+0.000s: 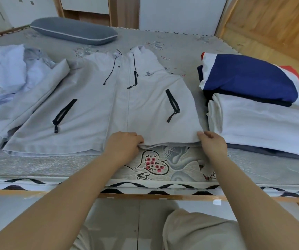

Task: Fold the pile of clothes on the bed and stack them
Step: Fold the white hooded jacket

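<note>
The jacket (109,98) lies flat on the bed (163,170), front side up, in the middle of the view. Its right side is already folded in; its left sleeve spreads out toward 9 o'clock. Both hands hold the near hem. The left hand (122,145) pinches the hem near the centre line, fingers curled over the edge. The right hand (211,143) pinches the hem corner at 3 o'clock of it, thumb on top.

At 3 o'clock sits the stack (257,101) of folded clothes, blue on top of white. At 9 o'clock the pile (6,76) of unfolded pale clothes waits. A pillow (72,30) lies at 11 o'clock.

The jacket looks light and soft, a thin smooth cloth that probably slides easily on itself. It will sag if lifted at one point, so I think two holds along an edge, as now, suit it best. The zip pulls and cords may swing or catch.
</note>
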